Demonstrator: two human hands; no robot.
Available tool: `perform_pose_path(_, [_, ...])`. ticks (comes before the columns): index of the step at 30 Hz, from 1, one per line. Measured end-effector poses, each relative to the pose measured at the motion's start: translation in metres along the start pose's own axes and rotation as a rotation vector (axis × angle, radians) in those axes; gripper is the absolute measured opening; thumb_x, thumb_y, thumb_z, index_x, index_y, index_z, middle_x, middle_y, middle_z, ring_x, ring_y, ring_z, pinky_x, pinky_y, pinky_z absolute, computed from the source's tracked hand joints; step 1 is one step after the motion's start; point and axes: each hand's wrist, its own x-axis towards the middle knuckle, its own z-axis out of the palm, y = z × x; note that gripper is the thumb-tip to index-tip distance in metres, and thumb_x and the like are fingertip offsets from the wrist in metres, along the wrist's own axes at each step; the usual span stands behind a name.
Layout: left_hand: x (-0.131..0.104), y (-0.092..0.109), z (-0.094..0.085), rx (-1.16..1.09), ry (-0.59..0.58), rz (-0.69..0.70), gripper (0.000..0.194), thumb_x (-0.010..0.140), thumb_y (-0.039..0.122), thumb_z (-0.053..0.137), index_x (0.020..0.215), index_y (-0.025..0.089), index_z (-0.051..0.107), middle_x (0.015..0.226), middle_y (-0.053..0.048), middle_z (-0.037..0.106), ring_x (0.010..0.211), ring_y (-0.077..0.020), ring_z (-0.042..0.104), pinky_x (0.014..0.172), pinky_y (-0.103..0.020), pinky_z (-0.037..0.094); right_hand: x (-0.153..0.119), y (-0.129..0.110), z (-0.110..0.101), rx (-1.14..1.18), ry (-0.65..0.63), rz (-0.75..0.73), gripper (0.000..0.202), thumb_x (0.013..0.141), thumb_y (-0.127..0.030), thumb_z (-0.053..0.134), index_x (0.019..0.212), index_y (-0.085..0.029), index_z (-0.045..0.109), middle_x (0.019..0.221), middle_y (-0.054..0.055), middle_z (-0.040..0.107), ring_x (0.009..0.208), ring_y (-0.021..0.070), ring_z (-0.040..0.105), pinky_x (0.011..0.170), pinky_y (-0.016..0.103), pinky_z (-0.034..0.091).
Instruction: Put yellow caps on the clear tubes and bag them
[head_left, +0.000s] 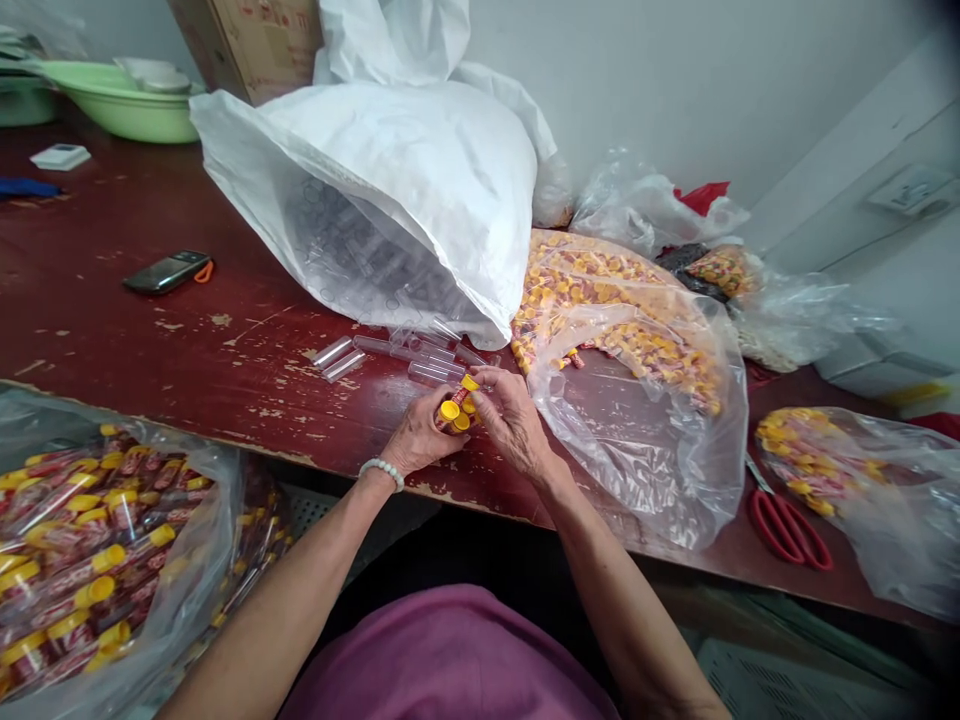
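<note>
Near the table's front edge, my left hand [420, 432] is closed round several small tubes with yellow caps [450, 410], their capped ends facing up. My right hand [511, 412] pinches a yellow-capped piece with a red wrapper [466, 386] just above that bunch. Whether this piece sits partly inside a tube is too small to tell. Beyond my hands lie several clear empty tubes [430, 355], spilling from the mouth of a large white sack [465, 160] full of more clear tubes. To the right, a clear plastic bag [637, 450] contains many yellow-capped pieces [607, 280].
At lower left, an open bag holds filled yellow-capped tubes [90, 560]. Red-handled scissors [787, 525] lie at right beside a smaller bag of yellow pieces [806, 450]. A black device [166, 272], a green basin [135, 110] and a cardboard box [259, 45] stand farther left.
</note>
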Motion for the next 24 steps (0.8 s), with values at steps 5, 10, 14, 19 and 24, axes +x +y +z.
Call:
perform_pose_path(5, [0.0,0.001,0.001,0.052,-0.002,-0.009,0.035,0.061,0.021,0.069,0.091,0.018,0.052,0.082,0.0,0.061,0.073,-0.0145,0.055,0.067,-0.025,0.044,0.003,0.001,0.002,-0.081,0.049,-0.008,0.014,0.088,-0.031,0.052,0.096,-0.024,0.061,0.095,0.003,0.066,0.089,0.0175,0.057,0.082,0.033,0.045])
perform_pose_path(10, [0.0,0.003,0.0,0.008,-0.002,-0.006,0.035,0.064,0.022,0.067,0.095,0.017,0.052,0.084,-0.001,0.062,0.073,-0.0148,0.056,0.067,-0.026,0.044,-0.001,0.0,0.003,-0.269,-0.145,-0.099,0.02,0.089,-0.024,0.047,0.1,-0.025,0.064,0.116,0.002,0.063,0.104,0.0206,0.051,0.091,0.04,0.038])
perform_pose_path(14, [-0.001,0.005,-0.001,-0.056,-0.01,-0.017,0.035,0.064,0.022,0.068,0.095,0.017,0.052,0.085,-0.001,0.062,0.074,-0.0142,0.056,0.068,-0.025,0.044,-0.008,-0.008,0.001,-0.385,-0.21,-0.094,0.041,0.078,-0.012,0.049,0.115,-0.026,0.059,0.138,0.0,0.046,0.114,0.025,0.043,0.093,0.043,0.036])
perform_pose_path(19, [-0.001,0.008,-0.003,-0.128,-0.033,-0.075,0.029,0.062,0.02,0.067,0.087,0.016,0.053,0.076,0.002,0.059,0.067,-0.0114,0.052,0.062,-0.022,0.043,-0.015,-0.015,0.005,-0.334,-0.241,-0.009,0.052,0.069,-0.011,0.049,0.119,-0.024,0.053,0.141,0.003,0.044,0.118,0.0267,0.042,0.094,0.045,0.037])
perform_pose_path(24, [0.0,0.004,-0.004,-0.106,-0.006,-0.073,0.031,0.06,0.018,0.065,0.089,0.015,0.055,0.082,0.0,0.062,0.073,-0.014,0.056,0.069,-0.025,0.046,-0.02,-0.019,0.005,-0.226,-0.078,-0.043,0.054,0.077,-0.025,0.052,0.13,-0.02,0.043,0.143,0.01,0.036,0.127,0.0255,0.037,0.1,0.043,0.034])
